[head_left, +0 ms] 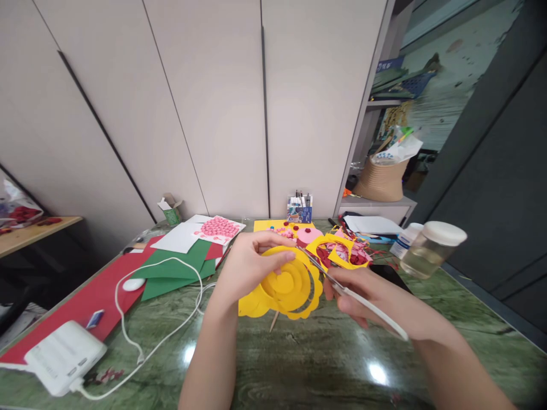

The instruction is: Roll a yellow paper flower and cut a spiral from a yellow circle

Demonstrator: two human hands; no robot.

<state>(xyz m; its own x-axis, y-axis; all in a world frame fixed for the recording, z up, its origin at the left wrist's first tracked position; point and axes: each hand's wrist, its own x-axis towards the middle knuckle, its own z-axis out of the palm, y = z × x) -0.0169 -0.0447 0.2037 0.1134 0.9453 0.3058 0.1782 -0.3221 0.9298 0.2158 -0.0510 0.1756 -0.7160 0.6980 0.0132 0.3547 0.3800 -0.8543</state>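
Note:
My left hand [252, 265] grips a yellow paper spiral [294, 285] with a scalloped outer edge, thumb on top near its centre. My right hand [359, 290] is closed around a pair of scissors [331, 276] with a pale handle. The blades point up and left and lie at the right edge of the paper. Whether the blades are apart cannot be made out. Beneath the spiral, a thin wooden stick [274, 322] shows on the green table. Yellow paper offcuts [359, 253] lie just beyond my right hand, among red and pink scraps.
Green paper [175, 273] and red paper [98, 290] lie left, with a white power adapter [64, 356] and looping white cable [171, 336]. A pen box [299, 208] stands at the back. A lidded jar [431, 250] and white bottle [405, 242] stand right.

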